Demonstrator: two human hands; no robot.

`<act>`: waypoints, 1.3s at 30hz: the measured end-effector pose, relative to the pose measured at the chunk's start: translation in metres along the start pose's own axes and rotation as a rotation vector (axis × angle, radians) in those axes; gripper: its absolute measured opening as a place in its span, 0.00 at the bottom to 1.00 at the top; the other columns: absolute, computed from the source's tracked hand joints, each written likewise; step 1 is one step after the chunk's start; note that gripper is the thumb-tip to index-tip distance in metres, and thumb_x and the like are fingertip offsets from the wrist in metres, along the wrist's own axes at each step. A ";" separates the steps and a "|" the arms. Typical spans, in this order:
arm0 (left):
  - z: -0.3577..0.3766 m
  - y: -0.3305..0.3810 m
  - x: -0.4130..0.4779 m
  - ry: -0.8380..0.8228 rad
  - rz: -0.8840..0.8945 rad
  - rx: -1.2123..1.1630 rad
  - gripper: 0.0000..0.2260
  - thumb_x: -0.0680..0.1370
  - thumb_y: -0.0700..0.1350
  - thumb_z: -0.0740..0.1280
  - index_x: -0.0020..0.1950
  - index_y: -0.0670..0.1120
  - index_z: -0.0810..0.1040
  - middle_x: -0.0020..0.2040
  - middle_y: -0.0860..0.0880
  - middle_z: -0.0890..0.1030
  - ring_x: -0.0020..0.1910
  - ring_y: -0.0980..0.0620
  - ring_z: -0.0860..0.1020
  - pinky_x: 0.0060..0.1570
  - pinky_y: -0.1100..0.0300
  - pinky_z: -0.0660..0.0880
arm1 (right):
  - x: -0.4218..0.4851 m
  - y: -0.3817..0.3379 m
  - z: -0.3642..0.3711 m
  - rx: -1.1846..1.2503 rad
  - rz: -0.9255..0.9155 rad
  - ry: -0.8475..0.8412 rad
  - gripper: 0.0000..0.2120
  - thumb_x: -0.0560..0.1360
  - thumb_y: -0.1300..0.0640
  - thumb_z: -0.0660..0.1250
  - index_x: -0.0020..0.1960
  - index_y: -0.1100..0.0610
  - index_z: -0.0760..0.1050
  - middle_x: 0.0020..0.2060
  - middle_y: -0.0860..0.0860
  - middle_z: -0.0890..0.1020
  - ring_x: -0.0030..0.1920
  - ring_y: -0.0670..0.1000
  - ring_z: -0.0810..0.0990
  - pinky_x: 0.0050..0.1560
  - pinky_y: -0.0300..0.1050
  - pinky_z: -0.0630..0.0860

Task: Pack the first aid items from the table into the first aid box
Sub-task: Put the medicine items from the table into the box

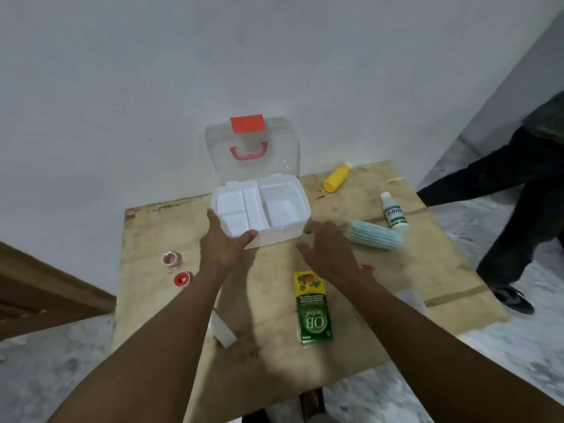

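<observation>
Your left hand grasped the open first aid box at its corner; your right hand hovered released; the green sachet read "OB herbal".

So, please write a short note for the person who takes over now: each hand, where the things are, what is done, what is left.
Left hand: grips the near left corner of the first aid box.
Right hand: open, holds nothing, just in front of the box.
Box: lid up, tray compartments empty.
On the table: yellow bottle, white bottle, pack of face masks, OB herbal box, two small red rolls.
Done: box opened.
Left: pack every item, close the lid.
</observation>
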State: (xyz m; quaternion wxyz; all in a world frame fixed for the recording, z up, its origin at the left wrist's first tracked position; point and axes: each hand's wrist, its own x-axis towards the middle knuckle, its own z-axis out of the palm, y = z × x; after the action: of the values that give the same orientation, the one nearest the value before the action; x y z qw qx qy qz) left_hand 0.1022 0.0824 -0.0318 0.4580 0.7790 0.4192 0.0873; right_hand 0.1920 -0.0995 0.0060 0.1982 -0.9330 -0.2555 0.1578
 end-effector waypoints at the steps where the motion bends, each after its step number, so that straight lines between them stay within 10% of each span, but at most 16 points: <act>1: -0.001 -0.001 0.000 0.000 0.001 0.004 0.49 0.72 0.57 0.73 0.81 0.45 0.43 0.76 0.41 0.63 0.74 0.39 0.63 0.68 0.52 0.64 | -0.009 0.001 0.007 -0.027 0.039 -0.034 0.21 0.78 0.46 0.65 0.66 0.55 0.71 0.62 0.59 0.74 0.62 0.59 0.75 0.61 0.49 0.71; 11: 0.004 -0.009 -0.009 0.036 0.016 -0.009 0.49 0.72 0.58 0.73 0.80 0.44 0.45 0.75 0.40 0.65 0.74 0.39 0.62 0.69 0.50 0.64 | -0.060 0.011 0.050 -0.087 0.243 -0.257 0.40 0.72 0.40 0.68 0.76 0.49 0.51 0.67 0.62 0.67 0.65 0.64 0.71 0.59 0.54 0.71; 27: 0.003 -0.008 -0.017 -0.001 -0.016 0.011 0.48 0.70 0.57 0.75 0.79 0.45 0.49 0.72 0.40 0.70 0.69 0.37 0.68 0.65 0.46 0.70 | -0.026 -0.017 -0.022 -0.004 0.043 -0.015 0.38 0.69 0.44 0.68 0.74 0.47 0.55 0.57 0.58 0.76 0.58 0.63 0.76 0.51 0.51 0.70; 33: 0.001 0.001 -0.019 0.012 -0.010 0.006 0.47 0.70 0.56 0.76 0.79 0.47 0.52 0.70 0.42 0.73 0.67 0.38 0.71 0.59 0.50 0.72 | 0.023 -0.036 -0.061 -0.080 -0.075 0.035 0.27 0.68 0.51 0.72 0.59 0.64 0.67 0.51 0.60 0.80 0.54 0.63 0.79 0.44 0.45 0.67; 39: -0.002 0.007 -0.017 0.053 -0.025 -0.016 0.46 0.70 0.53 0.77 0.79 0.47 0.53 0.72 0.43 0.70 0.69 0.40 0.69 0.61 0.54 0.69 | 0.063 -0.042 -0.066 -0.263 -0.137 -0.018 0.29 0.68 0.41 0.68 0.67 0.48 0.68 0.58 0.55 0.74 0.62 0.63 0.71 0.59 0.57 0.70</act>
State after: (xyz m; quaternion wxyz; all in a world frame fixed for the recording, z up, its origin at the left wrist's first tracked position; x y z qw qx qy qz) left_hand 0.0944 0.0698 -0.0211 0.4540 0.7674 0.4402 0.1058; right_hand 0.2527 -0.0512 0.0699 0.0822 -0.9298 -0.3389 0.1174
